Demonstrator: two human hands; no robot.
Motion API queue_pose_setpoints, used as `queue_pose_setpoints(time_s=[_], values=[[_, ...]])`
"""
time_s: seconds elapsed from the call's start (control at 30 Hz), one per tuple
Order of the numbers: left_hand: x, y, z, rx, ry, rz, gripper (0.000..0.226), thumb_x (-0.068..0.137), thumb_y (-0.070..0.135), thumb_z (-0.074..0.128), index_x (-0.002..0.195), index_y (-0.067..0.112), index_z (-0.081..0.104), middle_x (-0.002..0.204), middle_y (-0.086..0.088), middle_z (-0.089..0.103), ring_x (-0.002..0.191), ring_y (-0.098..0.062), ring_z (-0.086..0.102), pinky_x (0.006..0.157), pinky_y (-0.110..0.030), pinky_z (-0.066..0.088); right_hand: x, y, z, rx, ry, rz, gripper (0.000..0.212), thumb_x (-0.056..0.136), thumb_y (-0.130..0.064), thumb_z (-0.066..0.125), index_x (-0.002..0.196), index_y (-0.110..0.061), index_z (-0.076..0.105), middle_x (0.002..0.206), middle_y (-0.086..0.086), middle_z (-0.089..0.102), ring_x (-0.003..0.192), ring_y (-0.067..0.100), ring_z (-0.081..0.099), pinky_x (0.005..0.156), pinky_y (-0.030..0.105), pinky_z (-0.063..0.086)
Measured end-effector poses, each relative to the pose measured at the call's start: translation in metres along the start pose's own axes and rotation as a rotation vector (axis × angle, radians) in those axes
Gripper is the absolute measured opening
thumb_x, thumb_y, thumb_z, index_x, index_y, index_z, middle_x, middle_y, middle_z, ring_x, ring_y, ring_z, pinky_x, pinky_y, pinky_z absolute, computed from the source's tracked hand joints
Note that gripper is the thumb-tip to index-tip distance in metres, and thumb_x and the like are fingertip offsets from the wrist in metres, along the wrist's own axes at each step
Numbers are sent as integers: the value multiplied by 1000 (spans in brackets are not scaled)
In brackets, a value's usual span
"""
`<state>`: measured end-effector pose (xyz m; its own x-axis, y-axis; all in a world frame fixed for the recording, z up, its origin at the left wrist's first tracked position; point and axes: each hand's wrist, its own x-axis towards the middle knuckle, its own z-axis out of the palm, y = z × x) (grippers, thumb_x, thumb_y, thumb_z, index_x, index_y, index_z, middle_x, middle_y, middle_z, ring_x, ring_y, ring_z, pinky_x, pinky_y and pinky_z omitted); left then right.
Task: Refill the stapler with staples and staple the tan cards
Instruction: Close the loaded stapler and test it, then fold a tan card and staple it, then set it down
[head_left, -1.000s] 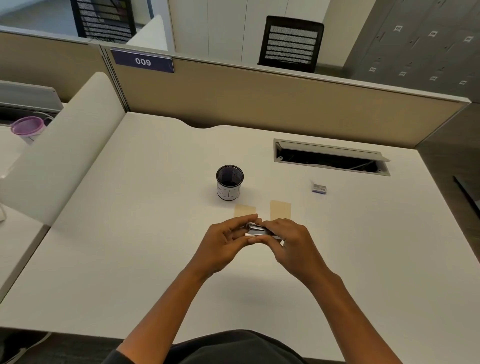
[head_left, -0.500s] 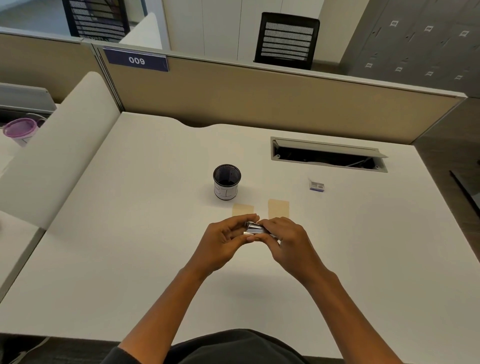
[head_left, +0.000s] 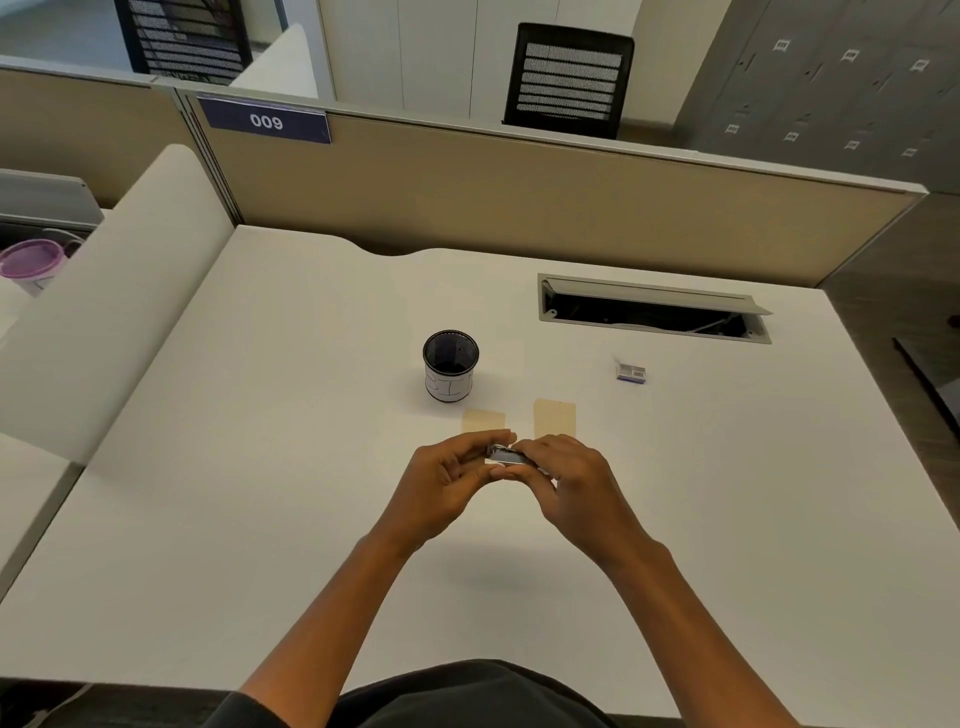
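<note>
Left hand (head_left: 441, 483) and right hand (head_left: 571, 483), both grips grasping the stapler (head_left: 506, 455) above the table (head_left: 260, 467); two tan cards (head_left: 555, 418) lie just beyond.

Layout: hands and stapler (head_left: 506, 455) near-centre over the tabletop (head_left: 260, 493), everything else behind them.

Left hand (head_left: 447, 480) and right hand (head_left: 574, 483) met on the stapler, left hand at its left end, right hand on its right. Two cards lay flat on the tabletop just behind the hands, apart from each other: left card (head_left: 484, 420), right card (head_left: 555, 417). Pen cup (head_left: 450, 365) stood upright behind and left of the left card. Staple box (head_left: 630, 372) lay right of the cards, well apart. Cable tray opening (head_left: 654, 307) sat behind the box, near the back partition (head_left: 519, 202). Side divider (head_left: 109, 306) along the tabletop's left edge.
</note>
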<state>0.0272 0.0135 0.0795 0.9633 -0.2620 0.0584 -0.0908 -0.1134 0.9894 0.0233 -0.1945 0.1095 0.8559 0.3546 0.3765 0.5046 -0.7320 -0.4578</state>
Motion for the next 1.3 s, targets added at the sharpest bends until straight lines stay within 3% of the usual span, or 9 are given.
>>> queue_pose_setpoints(time_s=[0.2, 0.27, 0.33, 0.47, 0.57, 0.67, 0.87, 1.1, 1.3], values=[[1, -15, -8, -174, -62, -194, 88, 87, 23, 85, 163, 30, 41, 138, 15, 73, 130, -4, 68, 105, -22, 56, -12, 8, 2, 164, -25, 185, 34, 91, -27, 81, 121, -14, 74, 108, -2, 77, 92, 14, 69, 79, 32, 60], [3, -26, -9, -29, 24, -270, 80, 89, 34, 83, 160, 30, 45, 131, 9, 77, 119, -1, 73, 103, -23, 58, -18, 11, 3, 238, -2, 297, 33, 89, -30, 83, 119, -19, 74, 107, -11, 75, 93, 8, 69, 80, 25, 57], [7, -41, -10, 139, 146, -352, 59, 96, 30, 79, 151, 20, 58, 121, 2, 80, 109, -7, 77, 99, -27, 61, -22, 13, 3, 355, 29, 426, 31, 89, -27, 84, 118, -24, 73, 103, -16, 76, 91, 8, 72, 79, 22, 58], [14, -70, -6, 417, 273, -411, 38, 101, 20, 73, 135, 5, 69, 116, -10, 78, 106, -25, 75, 92, -32, 56, -27, 13, 2, 620, 43, 659, 30, 98, -19, 73, 123, -35, 68, 97, -14, 74, 74, 20, 77, 70, 28, 62], [28, -79, 2, 542, 218, -417, 41, 102, 21, 71, 138, 2, 64, 130, -16, 70, 118, -30, 68, 98, -33, 51, -30, 11, 0, 768, 75, 761, 28, 102, -21, 67, 123, -40, 66, 99, -2, 71, 76, 27, 78, 69, 30, 63], [47, -83, 11, 650, 173, -452, 52, 103, 32, 69, 144, 3, 58, 140, -17, 61, 135, -34, 54, 110, -46, 47, -34, 11, 0, 886, 114, 843, 26, 104, -18, 65, 126, -30, 65, 105, 9, 70, 84, 31, 79, 74, 33, 64], [80, -86, 30, 871, 165, -570, 68, 96, 58, 68, 138, 7, 53, 136, -12, 52, 133, -33, 50, 103, -48, 50, -43, 11, -2, 980, 89, 941, 22, 102, -18, 66, 124, -23, 67, 99, 8, 75, 97, 30, 78, 89, 42, 62], [98, -88, 50, 937, 203, -736, 76, 85, 58, 81, 132, 7, 49, 134, -10, 49, 129, -28, 50, 97, -43, 54, -50, 14, 2, 921, 96, 1071, 16, 101, -14, 67, 115, -21, 72, 87, 14, 78, 78, 19, 77, 67, 18, 57], [104, -88, 55, 928, 200, -768, 70, 87, 50, 83, 131, 8, 49, 136, -11, 53, 131, -30, 51, 98, -41, 53, -51, 18, 11, 887, 94, 1117, 15, 98, -13, 70, 111, -21, 74, 79, 6, 76, 73, 15, 73, 64, 19, 56]])
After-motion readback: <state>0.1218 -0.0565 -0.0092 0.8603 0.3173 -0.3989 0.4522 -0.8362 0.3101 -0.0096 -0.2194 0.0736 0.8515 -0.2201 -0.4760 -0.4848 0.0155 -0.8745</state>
